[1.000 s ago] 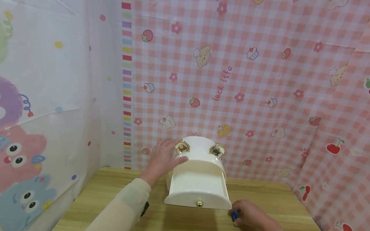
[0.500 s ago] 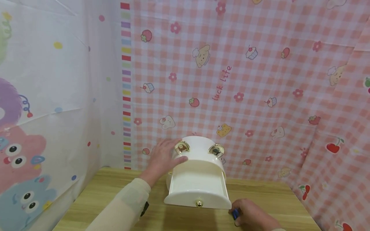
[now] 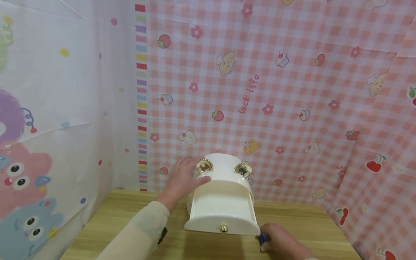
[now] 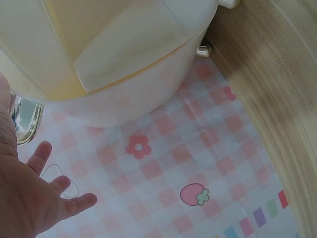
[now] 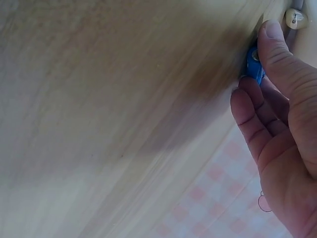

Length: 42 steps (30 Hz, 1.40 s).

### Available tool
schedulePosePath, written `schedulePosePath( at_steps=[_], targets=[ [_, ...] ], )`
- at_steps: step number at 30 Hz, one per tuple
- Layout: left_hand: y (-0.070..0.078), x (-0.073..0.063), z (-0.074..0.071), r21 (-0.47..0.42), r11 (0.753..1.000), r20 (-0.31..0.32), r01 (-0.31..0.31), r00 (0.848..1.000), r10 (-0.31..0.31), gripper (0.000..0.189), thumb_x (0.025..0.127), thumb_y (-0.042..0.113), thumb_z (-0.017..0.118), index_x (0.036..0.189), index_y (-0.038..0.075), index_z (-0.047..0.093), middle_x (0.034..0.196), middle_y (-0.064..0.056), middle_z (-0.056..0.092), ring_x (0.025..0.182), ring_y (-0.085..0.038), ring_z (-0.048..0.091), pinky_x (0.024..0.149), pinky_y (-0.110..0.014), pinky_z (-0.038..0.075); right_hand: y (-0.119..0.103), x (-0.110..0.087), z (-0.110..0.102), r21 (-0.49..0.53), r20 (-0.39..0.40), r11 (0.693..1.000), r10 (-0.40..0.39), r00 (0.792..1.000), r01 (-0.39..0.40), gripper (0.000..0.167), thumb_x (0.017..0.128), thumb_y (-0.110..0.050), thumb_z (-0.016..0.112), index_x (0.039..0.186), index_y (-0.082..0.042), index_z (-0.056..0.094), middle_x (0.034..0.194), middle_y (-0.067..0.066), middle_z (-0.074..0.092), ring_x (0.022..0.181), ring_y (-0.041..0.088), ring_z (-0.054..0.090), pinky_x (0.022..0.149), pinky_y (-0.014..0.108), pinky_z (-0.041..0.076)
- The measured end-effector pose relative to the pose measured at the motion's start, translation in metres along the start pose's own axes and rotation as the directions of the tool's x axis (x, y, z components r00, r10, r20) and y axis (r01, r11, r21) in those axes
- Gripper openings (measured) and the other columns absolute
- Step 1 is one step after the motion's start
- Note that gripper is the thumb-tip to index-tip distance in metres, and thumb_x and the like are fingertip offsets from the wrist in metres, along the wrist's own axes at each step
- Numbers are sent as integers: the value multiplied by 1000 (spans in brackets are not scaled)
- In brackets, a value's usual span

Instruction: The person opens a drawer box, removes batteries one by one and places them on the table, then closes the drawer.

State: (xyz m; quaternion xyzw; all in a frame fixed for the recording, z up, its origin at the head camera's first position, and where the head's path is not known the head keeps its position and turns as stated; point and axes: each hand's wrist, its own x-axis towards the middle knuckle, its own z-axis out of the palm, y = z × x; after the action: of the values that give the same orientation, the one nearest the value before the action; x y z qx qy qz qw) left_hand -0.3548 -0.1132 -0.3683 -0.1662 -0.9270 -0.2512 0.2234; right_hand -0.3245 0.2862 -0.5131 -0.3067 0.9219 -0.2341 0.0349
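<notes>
A white rounded storage box (image 3: 224, 164) with two gold-rimmed round ornaments stands on the table, its drawer (image 3: 208, 223) pulled out toward me. Gold is the colour of the drawer's small round knob (image 3: 224, 229). My left hand (image 3: 182, 178) rests against the box's upper left side, thumb over the top edge of the opening. In the left wrist view its fingers (image 4: 79, 202) are loosely spread and hold nothing. Beside the drawer's right front corner, my right hand (image 3: 281, 240) pinches a small blue object (image 5: 254, 67) between thumb and fingers, low over the table. Its kind is partly hidden.
The wood-grain table (image 3: 302, 220) runs back to a pink checked cloth (image 3: 286, 90) hanging close behind the box. A pale cloth with cartoon prints (image 3: 81, 144) hangs on the left side.
The blue object and the right fingers have shifted very slightly beside the drawer corner. The left hand, box and drawer have not visibly moved.
</notes>
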Motion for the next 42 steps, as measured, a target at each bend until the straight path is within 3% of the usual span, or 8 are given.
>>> schedulePosePath(
  at_steps=[7,14,19,23,31,36,39,42],
  targets=[
    [2,0,-1,0,1000,8,3,1000,-3,83,91,63,77,161,26,49,158,-11,59,153,-38,46,130,-62,33,11,1,4,-17,-15,997,-71,997,71,28,81,-27,92,98,-12,76,89,-10,71,78,-4,56,64,21,50],
    [1,0,-1,0,1000,5,-1,1000,1,82,91,62,77,160,26,51,158,-11,59,153,-38,46,129,-63,34,-1,0,-3,-5,41,1000,11,999,-11,27,82,-26,92,103,-13,80,103,-2,75,86,1,63,73,23,55],
    [2,1,-1,2,1000,7,9,1000,-9,82,91,62,77,160,27,51,158,-10,59,153,-38,46,128,-62,35,0,0,-3,8,48,1000,10,999,-11,25,82,-27,92,102,-14,81,108,2,75,90,4,66,75,25,57],
    [1,1,0,11,1000,9,12,1000,-12,82,91,63,77,160,27,50,158,-9,59,153,-37,46,129,-61,34,-2,-1,-4,18,36,1000,14,999,-15,25,83,-27,91,102,-15,81,107,1,74,90,4,65,74,24,56],
    [2,0,-1,4,1000,7,10,1000,-10,82,91,62,77,160,27,51,158,-9,59,153,-37,47,129,-61,34,-23,-9,-12,135,-19,984,116,993,-113,21,94,-24,83,111,-14,75,101,0,75,66,1,54,58,23,46],
    [3,0,-2,16,1000,9,11,1000,-12,83,91,63,77,160,26,50,157,-10,60,152,-37,47,127,-61,36,-40,-12,-5,172,-62,978,126,990,-114,17,97,-25,79,104,-10,77,95,-2,78,73,0,62,61,23,50],
    [2,0,-2,19,1000,8,11,1000,-11,83,90,63,77,160,26,50,157,-9,60,152,-37,48,127,-61,37,-50,-11,3,306,-47,945,137,990,-116,23,100,-23,76,108,-2,76,100,8,81,84,1,69,69,22,55],
    [2,1,-1,15,1000,5,11,1000,-11,83,90,63,77,160,26,51,157,-9,60,151,-37,48,126,-61,37,-63,-11,11,512,44,834,214,976,-206,31,104,-24,70,113,5,74,104,15,81,80,6,66,67,22,55]
  ],
)
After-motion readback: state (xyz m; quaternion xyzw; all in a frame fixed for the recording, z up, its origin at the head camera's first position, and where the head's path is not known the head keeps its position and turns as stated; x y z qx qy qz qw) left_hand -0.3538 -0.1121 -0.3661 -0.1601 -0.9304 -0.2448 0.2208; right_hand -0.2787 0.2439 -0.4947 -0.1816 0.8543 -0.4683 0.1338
